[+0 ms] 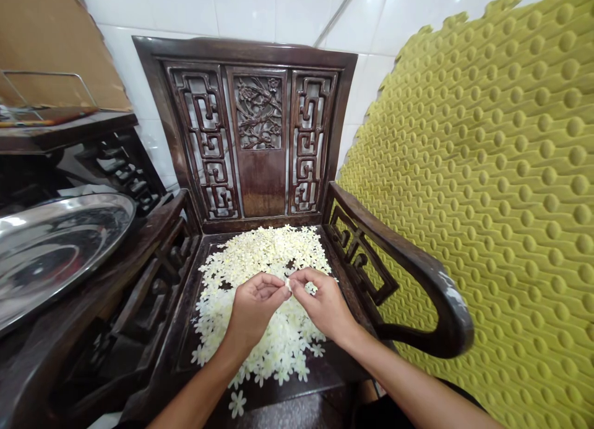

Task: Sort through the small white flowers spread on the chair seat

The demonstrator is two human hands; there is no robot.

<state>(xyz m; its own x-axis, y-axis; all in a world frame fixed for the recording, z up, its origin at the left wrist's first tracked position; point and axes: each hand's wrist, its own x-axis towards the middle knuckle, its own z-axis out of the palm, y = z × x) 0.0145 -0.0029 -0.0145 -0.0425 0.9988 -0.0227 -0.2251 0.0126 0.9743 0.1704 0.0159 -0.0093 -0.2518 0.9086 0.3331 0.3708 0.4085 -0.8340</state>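
Observation:
My left hand [257, 304] and my right hand [323, 300] meet over the chair seat, thumbs and fingertips pinched together. Between the two sets of fingertips is a small white flower [288, 285], mostly covered by the fingers. Beneath and around both hands, many loose pale flowers [278, 345] with slender petals are spread. Farther back, toward the backrest, lies a yellower heap of small flowers [260, 246]. One single flower [237, 403] rests by itself at the front edge of the seat.
The dark carved wooden chair has a tall backrest [262, 187] and a curved right armrest [417, 268]. A round shiny metal tray [111, 221] stands at the left. Yellow bumpy foam matting [501, 187] rises on the right. White wall tiles [245, 8] are behind.

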